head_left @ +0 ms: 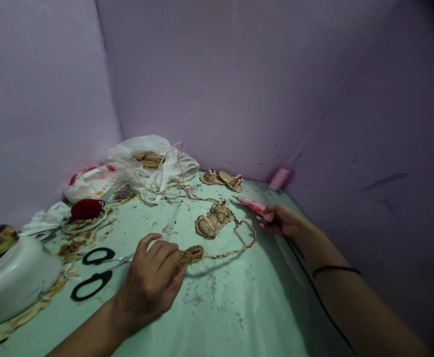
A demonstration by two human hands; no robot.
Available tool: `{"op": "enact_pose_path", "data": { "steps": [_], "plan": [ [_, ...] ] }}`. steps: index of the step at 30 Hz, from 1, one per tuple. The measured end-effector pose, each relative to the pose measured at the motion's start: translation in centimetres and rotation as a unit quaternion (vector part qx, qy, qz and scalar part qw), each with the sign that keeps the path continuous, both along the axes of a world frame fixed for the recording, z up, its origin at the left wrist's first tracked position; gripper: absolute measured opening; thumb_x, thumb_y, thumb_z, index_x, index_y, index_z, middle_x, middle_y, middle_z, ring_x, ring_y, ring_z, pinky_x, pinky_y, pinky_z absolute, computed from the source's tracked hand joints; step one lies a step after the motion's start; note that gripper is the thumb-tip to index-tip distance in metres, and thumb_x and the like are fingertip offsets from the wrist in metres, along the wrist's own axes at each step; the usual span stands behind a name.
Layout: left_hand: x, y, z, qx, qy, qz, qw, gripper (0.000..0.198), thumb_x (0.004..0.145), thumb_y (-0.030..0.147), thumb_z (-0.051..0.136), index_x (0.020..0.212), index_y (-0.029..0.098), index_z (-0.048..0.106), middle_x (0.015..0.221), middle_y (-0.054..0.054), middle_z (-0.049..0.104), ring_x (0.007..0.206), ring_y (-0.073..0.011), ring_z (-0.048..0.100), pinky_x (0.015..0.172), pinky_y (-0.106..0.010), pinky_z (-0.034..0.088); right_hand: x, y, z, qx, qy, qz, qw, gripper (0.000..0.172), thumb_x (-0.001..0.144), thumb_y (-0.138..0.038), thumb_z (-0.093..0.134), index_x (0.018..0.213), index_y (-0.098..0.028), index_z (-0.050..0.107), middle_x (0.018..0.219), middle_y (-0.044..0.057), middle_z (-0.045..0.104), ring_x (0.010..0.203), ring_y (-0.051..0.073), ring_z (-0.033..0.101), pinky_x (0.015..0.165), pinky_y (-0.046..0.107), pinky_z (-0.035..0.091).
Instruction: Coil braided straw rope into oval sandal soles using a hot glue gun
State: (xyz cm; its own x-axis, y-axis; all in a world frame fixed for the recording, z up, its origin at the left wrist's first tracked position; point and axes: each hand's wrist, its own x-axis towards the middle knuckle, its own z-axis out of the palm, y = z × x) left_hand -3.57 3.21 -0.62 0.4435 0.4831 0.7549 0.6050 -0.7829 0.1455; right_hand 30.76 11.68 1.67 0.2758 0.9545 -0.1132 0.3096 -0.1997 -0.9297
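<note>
My left hand pinches a small coiled piece of braided straw rope just above the table. From that piece a length of rope curves right and back toward a ball of rope lying mid-table. My right hand is closed around a pink glue gun, its thin nozzle pointing left toward the rope ball. A black cord trails from the tool beneath my right forearm. Black-handled scissors lie beside my left hand, their blade tips hidden behind it.
Small woven straw slippers with red and white beads sit at the back. A plastic bag holding straw stands back left. Dark red yarn and a white bowl are left. A pink roll leans in the right corner.
</note>
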Motion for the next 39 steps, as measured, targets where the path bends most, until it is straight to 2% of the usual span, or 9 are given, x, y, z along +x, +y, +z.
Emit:
{"op": "enact_pose_path", "data": {
  "steps": [4, 7, 9, 12, 15, 22, 29, 35, 39],
  "plan": [
    [0.0, -0.1, -0.2, -0.022, 0.017, -0.010, 1.000, 0.013, 0.081, 0.009, 0.053, 0.091, 0.015, 0.060, 0.083, -0.006, 0.065, 0.078, -0.0183, 0.059, 0.088, -0.045, 0.041, -0.6, -4.1, 0.5, -0.043, 0.082, 0.015, 0.996, 0.020, 0.081, -0.021, 0.057, 0.099, -0.014, 0.060, 0.097, 0.009, 0.063, 0.070, 0.017, 0.061, 0.059, 0.031, 0.052],
    [0.0, -0.3, -0.3, -0.018, 0.033, -0.025, 0.999, 0.013, 0.080, 0.009, 0.053, 0.091, 0.014, 0.059, 0.082, -0.006, 0.065, 0.079, -0.0186, 0.059, 0.088, -0.045, 0.042, -2.0, -8.6, 0.0, -0.005, 0.129, 0.045, 0.991, 0.041, 0.063, -0.018, 0.062, 0.103, -0.020, 0.057, 0.091, 0.005, 0.063, 0.061, 0.015, 0.054, 0.044, 0.025, 0.040],
    [0.1, -0.4, -0.5, -0.017, 0.052, -0.036, 0.998, 0.013, 0.080, 0.010, 0.054, 0.091, 0.014, 0.058, 0.082, -0.006, 0.065, 0.079, -0.0186, 0.059, 0.089, -0.046, 0.042, -3.1, -11.2, -0.4, 0.057, 0.158, 0.091, 0.982, 0.039, 0.067, -0.027, 0.065, 0.104, -0.019, 0.058, 0.077, 0.003, 0.061, 0.056, 0.014, 0.048, 0.045, 0.025, 0.035],
    [0.1, -0.4, -0.6, -0.018, 0.071, -0.044, 0.996, 0.014, 0.079, 0.009, 0.055, 0.093, 0.014, 0.057, 0.084, -0.007, 0.065, 0.080, -0.0182, 0.058, 0.091, -0.047, 0.041, -4.2, -13.5, -0.8, 0.068, 0.126, 0.147, 0.979, 0.034, 0.080, -0.047, 0.058, 0.094, -0.017, 0.064, 0.060, 0.001, 0.054, 0.050, 0.012, 0.040, 0.047, 0.025, 0.033],
    [0.1, -0.3, -0.7, -0.009, 0.074, -0.041, 0.996, 0.016, 0.078, 0.008, 0.057, 0.094, 0.013, 0.056, 0.082, -0.007, 0.065, 0.079, -0.0177, 0.058, 0.091, -0.048, 0.041, -4.4, -14.0, -1.0, 0.053, 0.076, 0.163, 0.982, 0.038, 0.079, -0.053, 0.059, 0.093, -0.018, 0.068, 0.060, 0.001, 0.055, 0.054, 0.013, 0.044, 0.050, 0.025, 0.037],
    [-0.1, -0.3, -0.5, 0.007, 0.065, -0.018, 0.998, 0.015, 0.078, 0.009, 0.057, 0.092, 0.014, 0.057, 0.081, -0.006, 0.066, 0.076, -0.0172, 0.059, 0.088, -0.047, 0.043, -3.7, -13.9, -1.3, -0.006, -0.020, 0.204, 0.979, 0.038, 0.079, -0.051, 0.060, 0.103, -0.022, 0.070, 0.093, 0.008, 0.068, 0.084, 0.024, 0.060, 0.073, 0.033, 0.049],
    [0.0, -0.3, -0.4, 0.016, 0.063, -0.021, 0.998, 0.016, 0.078, 0.009, 0.056, 0.092, 0.015, 0.057, 0.082, -0.006, 0.067, 0.077, -0.0169, 0.060, 0.089, -0.046, 0.043, -4.5, -14.0, -1.6, 0.009, -0.005, 0.190, 0.982, 0.040, 0.079, -0.053, 0.058, 0.099, -0.021, 0.071, 0.066, 0.004, 0.059, 0.065, 0.020, 0.058, 0.055, 0.029, 0.048],
    [0.0, -0.3, -0.3, 0.011, 0.075, -0.028, 0.997, 0.017, 0.077, 0.008, 0.060, 0.093, 0.013, 0.056, 0.081, -0.007, 0.066, 0.077, -0.0178, 0.058, 0.089, -0.047, 0.042, -4.6, -14.1, -1.7, 0.000, -0.015, 0.209, 0.978, 0.039, 0.080, -0.053, 0.057, 0.093, -0.020, 0.071, 0.070, 0.004, 0.060, 0.062, 0.018, 0.055, 0.053, 0.029, 0.047],
    [0.0, -0.3, -0.4, 0.013, 0.076, -0.033, 0.996, 0.017, 0.077, 0.008, 0.059, 0.093, 0.013, 0.056, 0.082, -0.007, 0.066, 0.078, -0.0178, 0.059, 0.090, -0.047, 0.041, -4.9, -14.3, -1.1, -0.010, -0.021, 0.182, 0.983, 0.039, 0.078, -0.054, 0.058, 0.092, -0.020, 0.071, 0.070, 0.005, 0.060, 0.067, 0.020, 0.056, 0.055, 0.030, 0.047]
  ]
}}
